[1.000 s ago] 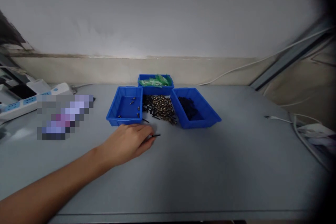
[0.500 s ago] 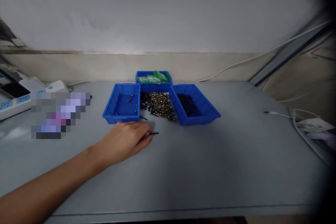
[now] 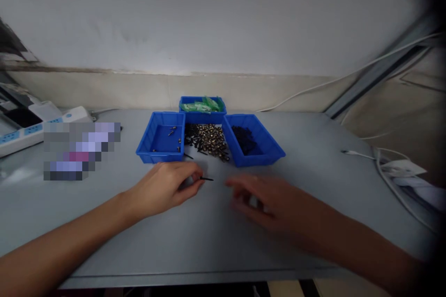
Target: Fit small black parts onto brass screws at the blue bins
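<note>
**Black screw (image 3: pixel 208 179) in the left hand (image 3: pixel 170 184), bins behind**

A white power strip (image 3: pixel 35 131) stood at the far left of the grey table (image 3: pixel 156 250). A pixelated object (image 3: pixel 81 151) lay beside it, to the right. The left bin (image 3: pixel 162 137), of blue plastic, contained a few small metal parts (image 3: pixel 172 131). The left hand was positioned in front of this bin, with thumb and forefinger pinching the black screw. The shank projected to the right, into the gap between the two hands. A loose screw (image 3: pixel 188 156) lay on the table near the bin's right front corner.

The rear bin (image 3: pixel 202 118), also blue, contained green plastic bags (image 3: pixel 205 105). In front of it, between the two nearer bins, lay a pile of screws (image 3: pixel 212 140), brass-coloured, with black pieces along its left side. The right bin (image 3: pixel 258 160), blue and set at an angle, contained dark pieces (image 3: pixel 244 140); their shapes were indistinct.

The right hand (image 3: pixel 256 197), blurred, was in front of the right bin, well clear of the screw. Its fingers were curved, with thumb and forefinger apart. A white cable (image 3: pixel 362 154) lay at the far right.
</note>
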### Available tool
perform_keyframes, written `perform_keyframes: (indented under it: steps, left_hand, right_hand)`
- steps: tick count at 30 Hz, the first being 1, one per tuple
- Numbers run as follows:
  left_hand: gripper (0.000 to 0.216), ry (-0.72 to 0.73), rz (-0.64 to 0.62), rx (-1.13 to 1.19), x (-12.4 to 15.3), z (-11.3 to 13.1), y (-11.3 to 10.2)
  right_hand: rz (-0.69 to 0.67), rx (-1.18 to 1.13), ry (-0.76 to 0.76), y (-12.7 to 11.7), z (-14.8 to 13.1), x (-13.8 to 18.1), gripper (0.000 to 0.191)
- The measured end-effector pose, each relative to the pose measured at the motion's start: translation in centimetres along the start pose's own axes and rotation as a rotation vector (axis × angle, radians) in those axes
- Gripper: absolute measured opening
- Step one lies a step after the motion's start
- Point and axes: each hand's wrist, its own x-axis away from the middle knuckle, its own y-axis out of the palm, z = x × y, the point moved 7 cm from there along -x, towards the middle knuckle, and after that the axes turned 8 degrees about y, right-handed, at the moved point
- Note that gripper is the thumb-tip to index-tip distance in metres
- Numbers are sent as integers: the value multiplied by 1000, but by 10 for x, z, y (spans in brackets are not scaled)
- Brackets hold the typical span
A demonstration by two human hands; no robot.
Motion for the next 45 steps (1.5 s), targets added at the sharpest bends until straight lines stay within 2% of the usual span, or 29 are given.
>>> perform_keyframes:
  steps: [3, 5, 7, 11, 14, 19, 23, 28, 32, 37, 45]
  left_hand:
    - [9, -3, 11, -2, 0, -1, 0]
    - [9, -6, 12, -7, 0, -2, 0]
    - [10, -8, 16, -14, 0, -2, 0]
    - [11, -8, 12, -23, 0, -3, 0]
    - [11, -9, -8, -33, -1, -3, 1]
    - [11, -13, -37, -45, -1, -3, 3]
    - [11, -18, -80, -42, -1, -3, 8]
    - [16, 47, -113, -47, -3, 2, 12]
    - [15, 25, -105, -77, -1, 1, 11]
    - [9, -19, -33, -55, 0, 1, 3]
    - [9, 99, -13, 43, 0, 10, 4]
  right_hand:
    - [-26, 59, -158, -7, -23, -53, 25]
    - [-28, 121, -244, -2, -31, -68, 19]
    - [-46, 96, -268, 4, -32, -73, 17]
    - [-48, 21, -324, 5, -31, -67, 17]
    - [-15, -4, -308, 0, -29, -63, 19]
    - [5, 33, -307, -2, -31, -59, 21]
    - [70, 91, -333, -3, -33, -55, 22]
    - [135, 150, -362, -4, -34, -52, 23]
    - [107, 150, -347, -3, -33, -54, 21]
    - [64, 102, -347, -1, -33, -55, 19]
    - [-10, 40, -326, 1, -32, -57, 18]
